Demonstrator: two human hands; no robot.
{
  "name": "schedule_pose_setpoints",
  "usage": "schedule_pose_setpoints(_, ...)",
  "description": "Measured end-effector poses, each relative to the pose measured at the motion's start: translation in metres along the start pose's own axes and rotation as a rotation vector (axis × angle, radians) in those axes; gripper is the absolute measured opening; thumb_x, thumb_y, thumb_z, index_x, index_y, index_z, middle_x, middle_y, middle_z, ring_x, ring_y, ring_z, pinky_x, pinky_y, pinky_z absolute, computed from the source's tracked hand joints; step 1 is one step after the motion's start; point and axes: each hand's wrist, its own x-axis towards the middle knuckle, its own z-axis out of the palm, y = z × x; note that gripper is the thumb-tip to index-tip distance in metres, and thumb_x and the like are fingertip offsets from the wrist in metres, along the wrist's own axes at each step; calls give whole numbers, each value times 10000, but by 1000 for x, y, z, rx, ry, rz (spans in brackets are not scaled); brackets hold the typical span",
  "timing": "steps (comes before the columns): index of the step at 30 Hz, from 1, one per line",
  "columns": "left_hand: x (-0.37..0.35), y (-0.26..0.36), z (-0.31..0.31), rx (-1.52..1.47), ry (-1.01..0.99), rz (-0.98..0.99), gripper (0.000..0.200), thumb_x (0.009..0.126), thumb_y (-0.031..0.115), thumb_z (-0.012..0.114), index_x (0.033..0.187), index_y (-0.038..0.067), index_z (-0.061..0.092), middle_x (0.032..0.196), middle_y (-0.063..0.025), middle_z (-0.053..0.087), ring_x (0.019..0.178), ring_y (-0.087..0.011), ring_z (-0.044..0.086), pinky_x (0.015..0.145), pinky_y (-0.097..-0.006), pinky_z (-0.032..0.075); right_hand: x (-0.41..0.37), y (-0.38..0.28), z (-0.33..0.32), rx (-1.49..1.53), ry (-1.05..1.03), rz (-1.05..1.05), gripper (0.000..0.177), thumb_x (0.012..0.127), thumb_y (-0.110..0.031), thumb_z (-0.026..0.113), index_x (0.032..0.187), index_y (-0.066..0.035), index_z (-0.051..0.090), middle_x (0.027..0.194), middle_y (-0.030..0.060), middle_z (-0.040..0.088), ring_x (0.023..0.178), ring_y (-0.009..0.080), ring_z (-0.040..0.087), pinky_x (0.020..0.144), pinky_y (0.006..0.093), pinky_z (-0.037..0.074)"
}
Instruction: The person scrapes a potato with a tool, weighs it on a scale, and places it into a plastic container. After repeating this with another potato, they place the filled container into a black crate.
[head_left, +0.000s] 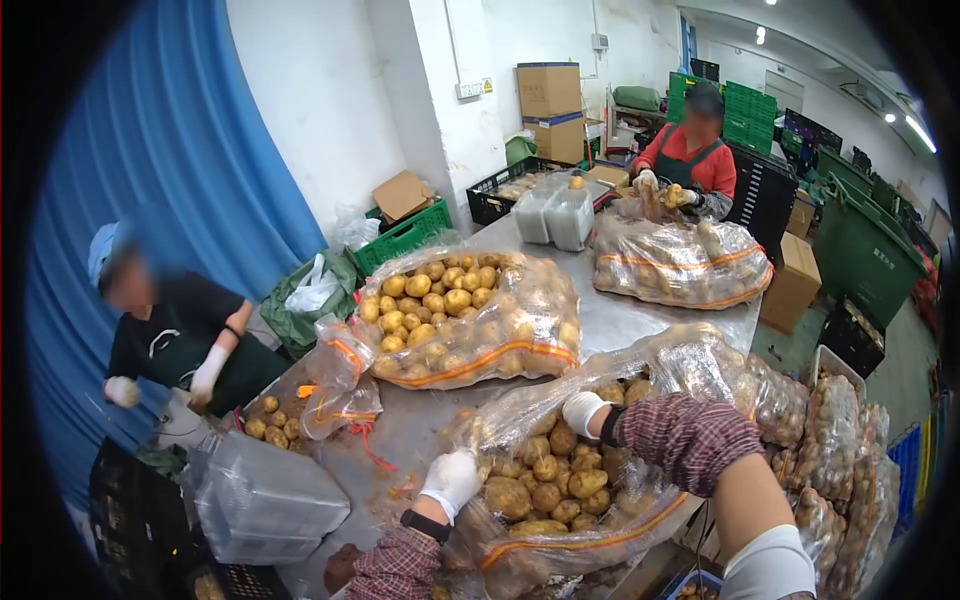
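Note:
A clear plastic bag with red and yellow stripes point(590, 548) lies open on the metal table, full of potatoes point(545, 480). My left hand point(453, 482), in a white glove, is closed on the bag's edge at the left of the opening. At the top of the opening, my right hand point(584, 410), also gloved in white, touches the plastic; its fingers are partly hidden, so its grip is unclear. Just beyond lies another open bag of potatoes point(450, 300).
A co-worker point(180, 330) stands at the left by stacked clear trays point(265, 495). Another person point(695, 160) handles potatoes behind a third bag point(680, 260). Filled bags point(835, 450) are piled at the right. Clear containers point(555, 212) stand at the table's far end.

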Motion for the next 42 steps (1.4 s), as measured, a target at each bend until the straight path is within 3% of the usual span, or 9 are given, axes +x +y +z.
schedule_pose_setpoints(3,-7,9,2,-28,96,31,802,850,342,601,1475,36,201,1235,-289,528,896,-412,632,792,-457,520,56,15,75,-79,317,16,230,799,-147,550,903,-61,737,956,153,697,919,302,665,794,397,519)
schedule_pose_setpoints(9,-12,13,11,-58,255,66,769,831,317,624,1454,40,267,1300,-259,483,920,-413,617,826,-446,509,44,3,24,147,71,108,288,841,-164,509,1022,-54,703,1080,171,668,1011,317,634,860,402,496)
schedule_pose_setpoints(13,-15,20,2,-61,244,71,741,825,316,626,1441,57,304,1290,-242,493,947,-408,606,843,-449,501,81,18,46,230,-7,97,302,875,-198,486,1065,-70,683,1157,146,644,1065,303,610,894,395,478)
schedule_pose_setpoints(18,-35,26,-10,-102,23,86,687,834,323,617,1426,96,353,1264,-237,511,1047,-400,563,901,-448,458,78,26,14,246,11,161,307,823,-232,541,1045,-77,686,1132,150,649,1046,314,612,887,404,478)
schedule_pose_setpoints(23,-51,18,-7,-156,85,90,632,844,353,593,1397,106,411,1199,-215,548,1071,-365,560,910,-455,436,80,25,11,209,72,197,325,772,-267,597,1025,-84,688,1108,155,653,1027,324,613,881,414,478)
schedule_pose_setpoints(29,-43,25,-5,-58,63,25,574,848,349,587,1343,83,468,1158,-189,567,1076,-329,560,891,-450,432,90,5,61,61,268,255,363,710,-308,663,1001,-92,692,1078,160,659,1004,336,615,873,425,479)
schedule_pose_setpoints(36,-42,51,31,309,141,155,477,829,249,614,1266,77,532,1066,-144,585,1007,-316,565,897,-433,436,105,4,82,-68,536,370,435,586,-368,749,948,-131,697,997,132,673,946,362,616,847,449,481)
schedule_pose_setpoints(39,-37,64,47,201,101,188,234,888,193,507,1032,56,632,953,-127,623,969,-301,591,856,-422,462,66,4,24,25,135,117,355,814,-315,557,1067,-89,664,1106,144,654,1053,291,603,884,432,459)
schedule_pose_setpoints(42,-12,61,86,339,69,75,277,945,170,448,1158,83,604,1082,-111,598,1030,-282,569,860,-398,465,-16,-8,-58,-57,41,97,446,735,-385,619,1007,-35,668,920,178,680,908,309,654,847,428,472)
